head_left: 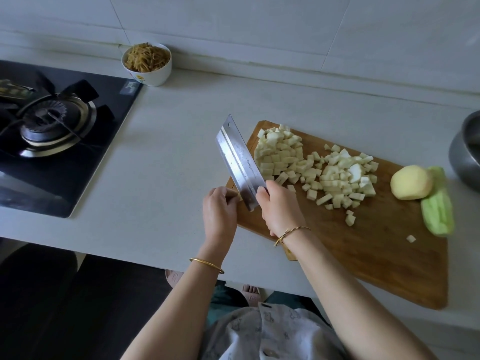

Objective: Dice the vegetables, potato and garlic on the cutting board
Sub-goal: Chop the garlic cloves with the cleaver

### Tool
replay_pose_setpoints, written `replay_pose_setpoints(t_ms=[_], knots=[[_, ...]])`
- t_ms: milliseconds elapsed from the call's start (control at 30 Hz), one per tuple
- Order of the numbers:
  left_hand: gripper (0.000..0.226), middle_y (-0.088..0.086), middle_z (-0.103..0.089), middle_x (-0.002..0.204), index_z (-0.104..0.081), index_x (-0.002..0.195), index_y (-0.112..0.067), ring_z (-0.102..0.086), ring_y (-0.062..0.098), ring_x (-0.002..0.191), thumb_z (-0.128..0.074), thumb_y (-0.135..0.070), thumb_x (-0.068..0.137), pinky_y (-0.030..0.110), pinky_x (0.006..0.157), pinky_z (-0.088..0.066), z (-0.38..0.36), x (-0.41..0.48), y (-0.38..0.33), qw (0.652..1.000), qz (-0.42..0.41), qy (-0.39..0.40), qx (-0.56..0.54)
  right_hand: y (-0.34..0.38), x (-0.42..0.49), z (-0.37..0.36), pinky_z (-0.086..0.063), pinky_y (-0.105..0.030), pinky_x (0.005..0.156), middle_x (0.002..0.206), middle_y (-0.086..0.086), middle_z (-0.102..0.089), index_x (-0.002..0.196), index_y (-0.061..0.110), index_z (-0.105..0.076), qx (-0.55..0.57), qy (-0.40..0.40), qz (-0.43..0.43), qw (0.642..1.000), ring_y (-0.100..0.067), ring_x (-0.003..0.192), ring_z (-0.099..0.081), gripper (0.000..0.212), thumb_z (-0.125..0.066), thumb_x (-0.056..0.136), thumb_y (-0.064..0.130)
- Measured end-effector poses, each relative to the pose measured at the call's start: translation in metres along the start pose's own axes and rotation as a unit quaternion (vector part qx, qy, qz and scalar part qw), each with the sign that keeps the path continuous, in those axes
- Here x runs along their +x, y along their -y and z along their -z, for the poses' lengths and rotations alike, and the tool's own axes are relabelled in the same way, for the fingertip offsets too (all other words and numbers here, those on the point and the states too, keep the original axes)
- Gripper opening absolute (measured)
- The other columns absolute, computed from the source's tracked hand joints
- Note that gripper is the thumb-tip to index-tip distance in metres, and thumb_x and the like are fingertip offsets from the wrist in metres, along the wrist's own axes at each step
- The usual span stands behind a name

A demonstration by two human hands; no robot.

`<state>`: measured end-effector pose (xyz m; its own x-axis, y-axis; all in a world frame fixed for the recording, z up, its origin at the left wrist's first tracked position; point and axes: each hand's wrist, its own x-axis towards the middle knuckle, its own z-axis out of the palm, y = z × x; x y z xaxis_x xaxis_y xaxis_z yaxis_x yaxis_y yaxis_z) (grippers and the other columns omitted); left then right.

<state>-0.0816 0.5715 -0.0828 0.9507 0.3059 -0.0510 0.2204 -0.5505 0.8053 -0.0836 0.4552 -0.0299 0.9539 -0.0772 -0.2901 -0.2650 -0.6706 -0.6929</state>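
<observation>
The right hand (281, 211) is wrapped round the handle of the cleaver (239, 157). The left hand (219, 206) has curled fingers with their tips on the blade's flat near the heel; I cannot tell whether it pinches the steel or only brushes it. It looks like clearing stuck bits, so fingers should slide away from the cutting edge. The blade hangs over the left end of the cutting board (376, 255), whose near side lies close to the front edge of the bench (168, 152). The board's near half is bare except for one stray cube (411, 239), giving room to chop. Further in lie the diced pieces (311, 167). At the right end the whole potato (410, 181) touches a peeled green vegetable (437, 203), close to a metal pot (465, 152). No garlic shows. Open bench separates the board from the stove (52, 139) and the bowl (153, 74).
</observation>
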Motion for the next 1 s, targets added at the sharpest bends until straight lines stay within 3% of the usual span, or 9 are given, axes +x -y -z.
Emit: replay_pose_setpoints(t_ms=[133, 300, 400, 533, 700, 933, 1000], knots=[[0.007, -0.002, -0.057, 0.08, -0.066, 0.077, -0.006, -0.051, 0.013, 0.079, -0.064, -0.001, 0.082, 0.013, 0.062, -0.035, -0.001, 0.0, 0.001, 1.0, 0.008, -0.003, -0.003, 0.006, 0.002, -0.001, -0.055, -0.055, 0.066, 0.077, -0.014, -0.058, 0.096, 0.0, -0.053, -0.021, 0.009, 0.004, 1.0, -0.038, 0.075, -0.061, 0.03, -0.036, 0.099, 0.024], [0.006, -0.002, -0.058, 0.082, -0.066, 0.078, -0.007, -0.051, 0.01, 0.077, -0.066, -0.006, 0.085, 0.008, 0.061, -0.037, -0.001, -0.002, 0.001, 1.0, 0.003, -0.009, -0.004, 0.008, 0.006, -0.006, -0.055, -0.052, 0.068, 0.081, -0.012, -0.055, 0.085, 0.005, -0.049, -0.038, 0.019, -0.004, 0.999, -0.034, 0.076, -0.06, 0.027, -0.034, 0.098, 0.024], [0.007, -0.001, -0.057, 0.082, -0.064, 0.078, -0.005, -0.052, 0.014, 0.078, -0.065, -0.006, 0.085, 0.011, 0.061, -0.037, -0.001, -0.004, 0.002, 1.0, 0.0, -0.006, 0.008, 0.002, 0.009, -0.007, -0.056, -0.047, 0.065, 0.074, -0.011, -0.053, 0.08, 0.006, -0.046, -0.025, 0.015, -0.019, 0.999, -0.033, 0.068, -0.056, 0.027, -0.035, 0.097, 0.024], [0.006, -0.002, -0.055, 0.082, -0.062, 0.078, -0.006, -0.052, 0.017, 0.082, -0.063, -0.004, 0.084, 0.022, 0.067, -0.041, -0.001, -0.004, -0.001, 1.0, -0.012, 0.004, 0.015, -0.004, 0.012, -0.004, -0.042, -0.035, 0.052, 0.066, -0.012, -0.048, 0.075, 0.007, -0.041, 0.043, 0.008, -0.039, 0.998, -0.023, 0.053, -0.04, 0.025, -0.037, 0.094, 0.022], [0.005, 0.005, -0.061, 0.085, -0.064, 0.081, -0.006, -0.055, 0.023, 0.082, -0.062, -0.001, 0.082, 0.032, 0.071, -0.045, -0.005, 0.007, -0.006, 0.999, -0.032, 0.014, 0.028, 0.0, 0.013, 0.019, -0.034, -0.02, 0.034, 0.063, -0.012, -0.047, 0.079, 0.003, -0.044, 0.084, 0.006, -0.034, 0.996, -0.018, 0.039, -0.037, 0.025, -0.036, 0.096, 0.019], [0.01, -0.001, -0.06, 0.091, -0.071, 0.093, -0.009, -0.054, 0.013, 0.082, -0.064, -0.007, 0.086, 0.004, 0.068, -0.036, 0.0, 0.004, -0.004, 0.999, -0.036, 0.011, -0.008, 0.0, 0.009, 0.043, -0.037, -0.023, 0.035, 0.057, -0.008, -0.047, 0.069, 0.012, -0.035, 0.114, -0.006, 0.003, 0.993, -0.014, 0.034, -0.034, 0.028, -0.037, 0.096, 0.017], [0.012, -0.003, -0.059, 0.096, -0.069, 0.097, -0.01, -0.055, 0.017, 0.091, -0.064, -0.007, 0.086, 0.007, 0.075, -0.037, 0.0, 0.001, -0.001, 0.999, -0.039, 0.0, -0.017, -0.001, 0.007, 0.047, -0.037, -0.023, 0.035, 0.057, -0.008, -0.047, 0.068, 0.012, -0.035, 0.115, -0.011, 0.007, 0.993, -0.012, 0.033, -0.033, 0.029, -0.037, 0.096, 0.016]])
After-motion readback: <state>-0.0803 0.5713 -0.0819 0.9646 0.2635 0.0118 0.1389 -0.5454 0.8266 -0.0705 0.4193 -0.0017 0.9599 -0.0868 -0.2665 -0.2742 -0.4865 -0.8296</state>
